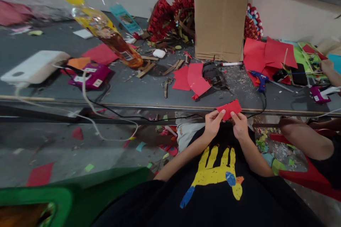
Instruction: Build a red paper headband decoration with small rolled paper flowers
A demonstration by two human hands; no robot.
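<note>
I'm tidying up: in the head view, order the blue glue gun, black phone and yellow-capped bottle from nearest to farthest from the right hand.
From the right hand:
1. Blue glue gun, ahead and slightly right.
2. Black phone, farther right.
3. Yellow-capped bottle, far to the left.

we wear a black t-shirt (170, 205) whose short sleeves (133, 195) leave our forearms (186, 154) bare. its front carries a yellow four-legged animal (213, 176), dark-flecked, legs pointing to the hem, with a blue tail (187, 197), a blue patch (230, 178) and an orange piece (240, 180). pale cloth (183, 136) shows beside the hem.
</note>
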